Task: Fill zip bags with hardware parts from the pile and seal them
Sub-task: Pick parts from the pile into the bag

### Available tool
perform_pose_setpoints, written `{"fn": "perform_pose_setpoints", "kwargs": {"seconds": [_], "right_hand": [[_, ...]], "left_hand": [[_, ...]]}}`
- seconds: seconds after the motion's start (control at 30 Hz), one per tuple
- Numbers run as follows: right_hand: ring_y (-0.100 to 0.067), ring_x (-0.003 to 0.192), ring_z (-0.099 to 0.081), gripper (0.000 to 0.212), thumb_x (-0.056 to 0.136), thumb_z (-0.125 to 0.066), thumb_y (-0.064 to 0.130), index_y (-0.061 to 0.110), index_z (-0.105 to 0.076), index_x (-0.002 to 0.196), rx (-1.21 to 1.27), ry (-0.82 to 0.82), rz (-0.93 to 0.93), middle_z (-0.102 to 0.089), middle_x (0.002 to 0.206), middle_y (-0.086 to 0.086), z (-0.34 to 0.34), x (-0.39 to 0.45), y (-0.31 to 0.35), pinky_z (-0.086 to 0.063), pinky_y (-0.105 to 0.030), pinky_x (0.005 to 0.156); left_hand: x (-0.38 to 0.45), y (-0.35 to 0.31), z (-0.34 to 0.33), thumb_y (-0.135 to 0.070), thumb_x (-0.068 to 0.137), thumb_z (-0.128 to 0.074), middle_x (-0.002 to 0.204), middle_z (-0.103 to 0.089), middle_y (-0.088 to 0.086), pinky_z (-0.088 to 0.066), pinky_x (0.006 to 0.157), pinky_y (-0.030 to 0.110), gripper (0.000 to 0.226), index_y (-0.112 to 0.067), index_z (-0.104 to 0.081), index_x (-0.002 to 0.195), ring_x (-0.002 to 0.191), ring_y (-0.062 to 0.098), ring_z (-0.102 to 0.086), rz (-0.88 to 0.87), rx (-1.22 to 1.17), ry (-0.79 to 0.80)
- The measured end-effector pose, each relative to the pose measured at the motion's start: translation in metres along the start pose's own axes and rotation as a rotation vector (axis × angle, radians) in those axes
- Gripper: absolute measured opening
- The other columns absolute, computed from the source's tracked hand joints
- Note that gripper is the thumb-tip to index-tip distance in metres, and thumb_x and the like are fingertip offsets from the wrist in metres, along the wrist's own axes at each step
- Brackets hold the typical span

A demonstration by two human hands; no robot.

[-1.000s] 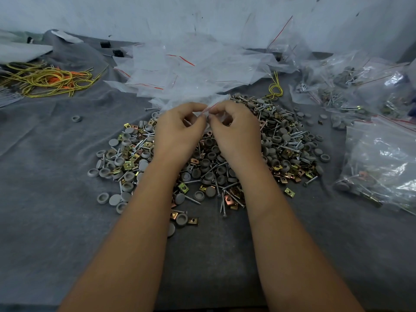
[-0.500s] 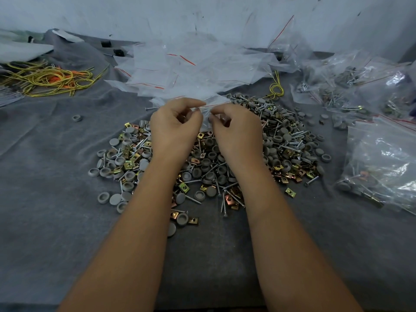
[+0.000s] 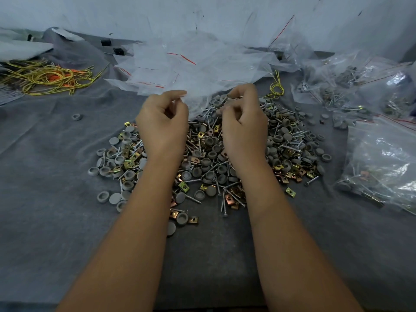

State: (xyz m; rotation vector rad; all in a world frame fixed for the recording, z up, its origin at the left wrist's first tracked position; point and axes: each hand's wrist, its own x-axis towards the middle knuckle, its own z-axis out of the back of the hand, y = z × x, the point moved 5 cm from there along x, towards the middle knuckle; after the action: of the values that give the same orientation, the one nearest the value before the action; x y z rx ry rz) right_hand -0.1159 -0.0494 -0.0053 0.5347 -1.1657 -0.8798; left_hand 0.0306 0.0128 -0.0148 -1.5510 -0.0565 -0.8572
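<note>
Grey felt cloth point(image 3: 56, 221) covers the whole work surface, with a pale scuffed wall point(image 3: 202, 14) behind it. Much is hard to read: the heap of empty zip bags point(image 3: 191, 68) at the back is a blur of overlapping clear film with red seal lines, so single bags cannot be counted, and the fingertips of both hands are turned away from the camera. Both forearms reach forward from the bottom edge, side by side over the pile of hardware parts point(image 3: 209, 158), which lies in the middle of the cloth and mixes grey round caps, silver screws and brass-coloured clips. The left hand point(image 3: 163, 122) is curled, thumb and forefinger pinched together on the near edge of a clear zip bag point(image 3: 195, 102) that hangs between the hands over the pile's far side. The right hand point(image 3: 244, 127) is curled as well, its fingers bent in at the bag's other side among the screws; whether it pinches film, a part, or nothing cannot be told. To the right lie filled bags point(image 3: 382, 163), with screws and clips dimly visible through the plastic and their far edges cut off by the frame. At far left sits a tangle of yellow and orange wire ties point(image 3: 49, 76)
</note>
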Motion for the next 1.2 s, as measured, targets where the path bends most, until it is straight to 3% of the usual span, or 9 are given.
{"fn": "perform_pose_setpoints", "kwargs": {"seconds": [0.07,0.17,0.27,0.4,0.73,0.97,1.2], "right_hand": [[-0.013,0.065,-0.057,0.014,0.089,-0.047,0.012,0.023,-0.053,0.094,-0.052,0.054,-0.04,-0.062,0.077,0.005,-0.001,0.001,-0.004,-0.045,-0.036,0.054],[-0.013,0.063,-0.052,0.018,0.089,-0.049,0.014,0.021,-0.065,0.089,-0.235,0.23,-0.072,-0.061,0.074,0.007,-0.01,0.0,-0.01,-0.034,-0.026,0.053],[-0.023,0.087,-0.058,0.023,0.088,-0.052,0.022,0.019,-0.074,0.096,-0.442,0.408,0.017,-0.068,0.087,-0.001,-0.021,-0.003,-0.01,-0.043,-0.029,0.066],[-0.028,0.104,-0.048,0.021,0.085,-0.059,0.031,0.021,-0.074,0.094,-0.649,0.496,0.137,-0.061,0.098,-0.005,-0.027,-0.005,-0.009,-0.038,-0.033,0.077],[-0.025,0.097,-0.058,0.014,0.087,-0.06,0.02,0.02,-0.071,0.096,-0.495,0.415,0.072,-0.068,0.095,-0.001,-0.025,-0.002,-0.009,-0.05,-0.038,0.084],[-0.019,0.083,-0.06,0.008,0.087,-0.06,0.016,0.017,-0.068,0.088,-0.27,0.222,-0.005,-0.066,0.082,0.005,-0.014,0.001,-0.007,-0.052,-0.042,0.075],[-0.015,0.081,-0.06,0.007,0.086,-0.064,0.011,0.014,-0.069,0.09,-0.146,0.124,-0.001,-0.065,0.082,0.004,-0.01,0.003,-0.004,-0.051,-0.032,0.071]], "left_hand": [[0.0,-0.003,0.003,-0.019,0.086,-0.055,0.074,-0.051,-0.008,-0.039,0.066,0.013,0.025,-0.026,-0.075,0.099,0.065,0.001,-0.049,-0.068,0.072,-0.031],[0.0,0.0,-0.003,-0.022,0.085,-0.054,0.078,-0.058,-0.001,-0.043,0.066,0.024,0.027,-0.026,-0.075,0.101,0.069,0.011,-0.053,-0.065,0.162,0.067],[-0.001,0.01,-0.013,-0.02,0.084,-0.056,0.066,-0.06,-0.005,-0.041,0.06,0.026,0.026,-0.026,-0.076,0.1,0.055,0.007,-0.049,0.045,0.196,0.207],[-0.004,0.015,-0.016,-0.019,0.085,-0.058,0.058,-0.056,-0.006,-0.038,0.054,0.026,0.022,-0.024,-0.075,0.099,0.047,0.008,-0.044,0.106,0.201,0.273],[-0.004,0.017,-0.018,-0.026,0.089,-0.06,0.055,-0.052,-0.007,-0.037,0.052,0.026,0.013,-0.028,-0.072,0.094,0.045,0.006,-0.042,0.121,0.226,0.299],[-0.004,0.015,-0.018,-0.03,0.091,-0.059,0.061,-0.057,-0.004,-0.043,0.056,0.03,0.008,-0.033,-0.065,0.089,0.053,0.011,-0.05,0.081,0.311,0.317],[-0.006,0.014,-0.02,-0.033,0.092,-0.056,0.058,-0.055,-0.004,-0.042,0.056,0.03,0.009,-0.033,-0.064,0.089,0.053,0.014,-0.049,0.065,0.338,0.344]]}}
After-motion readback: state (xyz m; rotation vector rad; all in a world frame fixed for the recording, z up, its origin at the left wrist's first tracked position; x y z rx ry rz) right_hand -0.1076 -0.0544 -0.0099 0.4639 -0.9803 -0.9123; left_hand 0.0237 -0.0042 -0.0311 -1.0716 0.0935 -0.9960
